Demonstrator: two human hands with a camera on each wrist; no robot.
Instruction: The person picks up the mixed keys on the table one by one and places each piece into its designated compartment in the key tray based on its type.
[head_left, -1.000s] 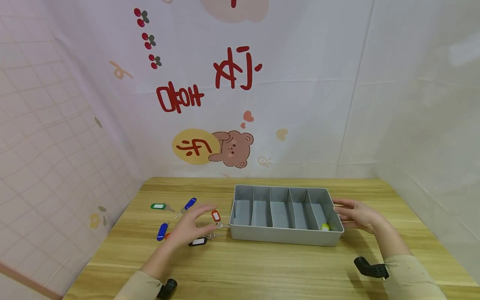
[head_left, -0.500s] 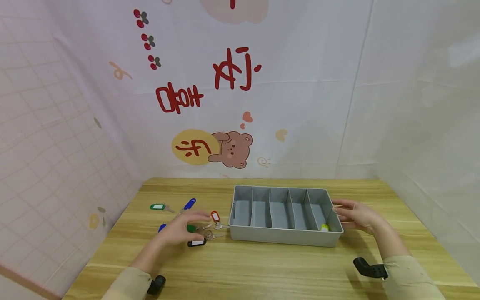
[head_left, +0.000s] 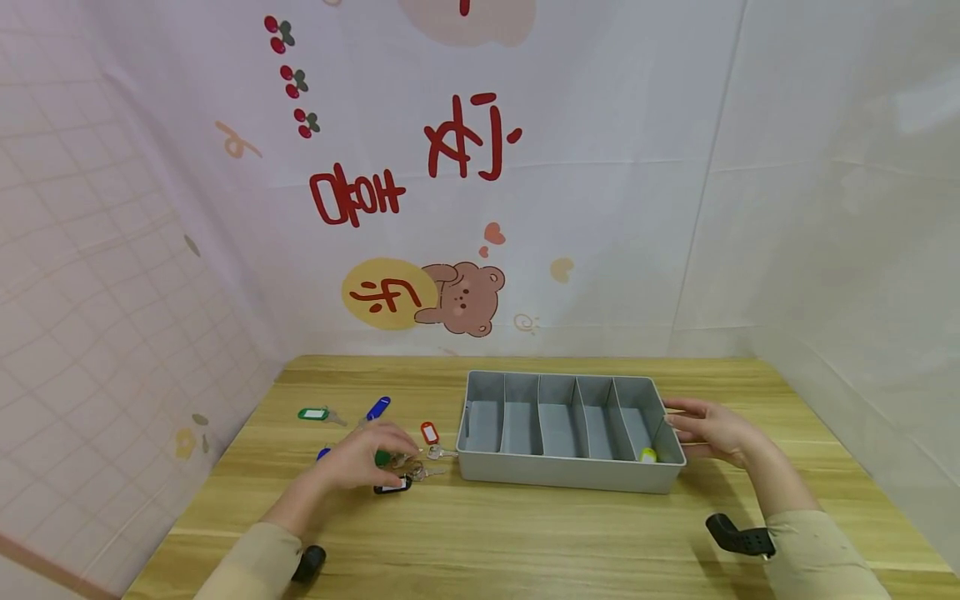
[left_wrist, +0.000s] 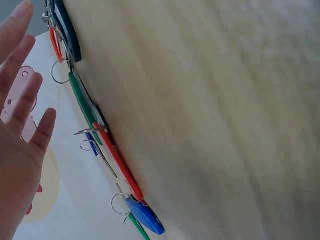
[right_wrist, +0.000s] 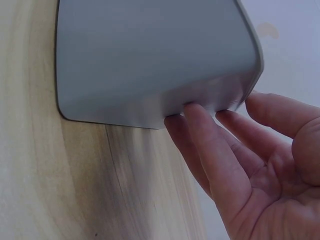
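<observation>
My left hand [head_left: 358, 457] hovers over a cluster of keys with plastic tags, fingers spread and nothing held. Closest to its fingertips in the head view are a green key tag [head_left: 383, 458] and a black key tag [head_left: 392, 485]. The left wrist view has the fingers apart from the tags, including a red key tag [left_wrist: 120, 167] and a blue key tag [left_wrist: 145, 216]. My right hand [head_left: 712, 432] touches the right end of a grey divided box [head_left: 570, 473] with extended fingertips. Inside the box's rightmost compartment is a yellow tag [head_left: 648, 455].
Left of the box, a red-framed tag [head_left: 430, 432] lies near its wall. Farther back are another green tag [head_left: 313, 413] and a blue tag [head_left: 378, 407]. A printed curtain [head_left: 600, 208] hangs behind the wooden table [head_left: 525, 542].
My left hand has moved left and slightly nearer over the tags, then lowered a little with its fingers closer to the black tag. The right hand and box stay put.
</observation>
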